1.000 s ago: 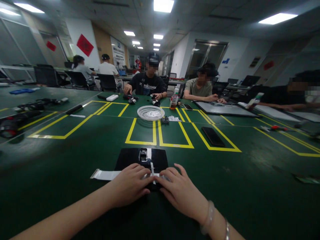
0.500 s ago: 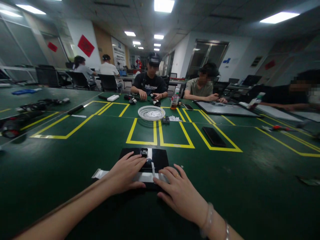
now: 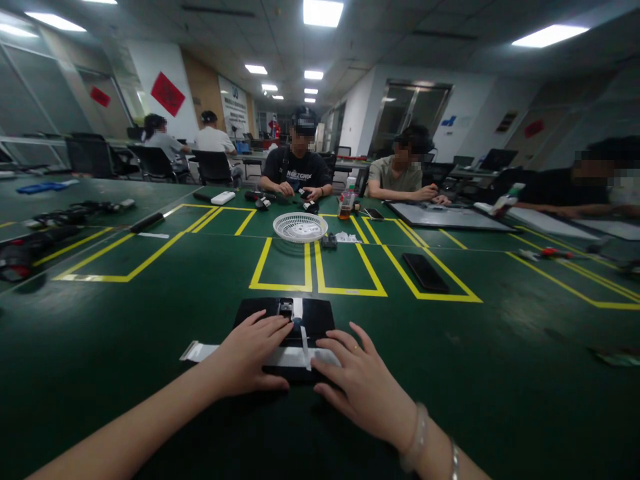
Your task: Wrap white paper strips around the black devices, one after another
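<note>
A flat black device point(image 3: 320, 315) lies on the green table point(image 3: 150, 313) right in front of me, with a small black-and-white part point(image 3: 287, 309) near its far edge. A white ribbon strip point(image 3: 200, 351) runs across its near end and sticks out to the left. My left hand point(image 3: 245, 353) rests flat on the device and strip, fingers stretched out toward the small part. My right hand point(image 3: 363, 383) lies beside it, fingers spread, fingertips on the strip's right end. Neither hand grips anything.
Yellow tape boxes mark the table beyond the device. A white round basket point(image 3: 300, 227), a black phone point(image 3: 425, 272), a bottle point(image 3: 345, 200) and small parts sit farther off. Several people work across the table. Tools lie at the far left point(image 3: 30, 250).
My left hand opened from a curled pose at the device's near end and stretched forward over it. The right hand spread slightly and stayed on the strip's right end.
</note>
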A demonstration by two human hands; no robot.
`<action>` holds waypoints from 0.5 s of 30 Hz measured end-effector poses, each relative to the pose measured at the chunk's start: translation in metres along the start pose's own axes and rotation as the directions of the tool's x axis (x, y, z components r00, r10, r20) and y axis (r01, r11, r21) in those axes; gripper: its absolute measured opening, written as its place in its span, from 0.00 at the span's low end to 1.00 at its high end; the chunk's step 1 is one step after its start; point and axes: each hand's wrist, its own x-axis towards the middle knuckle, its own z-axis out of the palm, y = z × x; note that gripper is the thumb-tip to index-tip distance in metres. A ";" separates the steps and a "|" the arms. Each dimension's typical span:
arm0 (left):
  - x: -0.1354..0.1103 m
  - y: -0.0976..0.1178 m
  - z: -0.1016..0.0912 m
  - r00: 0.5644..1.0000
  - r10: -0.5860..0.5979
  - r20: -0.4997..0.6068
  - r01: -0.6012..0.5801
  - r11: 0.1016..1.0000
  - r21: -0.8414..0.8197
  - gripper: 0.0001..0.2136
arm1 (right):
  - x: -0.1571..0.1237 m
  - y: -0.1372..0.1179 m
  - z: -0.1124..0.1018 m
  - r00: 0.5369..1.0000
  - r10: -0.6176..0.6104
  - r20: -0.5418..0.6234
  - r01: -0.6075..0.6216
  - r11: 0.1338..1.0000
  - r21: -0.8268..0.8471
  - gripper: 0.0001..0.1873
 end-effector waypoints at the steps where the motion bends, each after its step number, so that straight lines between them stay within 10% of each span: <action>1: 0.000 0.000 0.000 1.000 0.004 -0.007 -0.004 1.000 -0.004 0.41 | 0.000 0.000 0.000 1.000 0.005 0.002 -0.005 1.000 0.004 0.15; 9: 0.002 -0.004 -0.014 0.999 0.004 -0.043 -0.009 0.995 -0.101 0.46 | 0.001 0.005 -0.007 0.997 -0.018 -0.068 0.018 1.000 -0.007 0.20; 15: -0.010 -0.062 -0.031 0.939 -0.324 -0.116 0.307 0.941 -0.141 0.45 | 0.001 0.009 -0.008 0.996 -0.020 -0.090 0.020 1.000 -0.006 0.23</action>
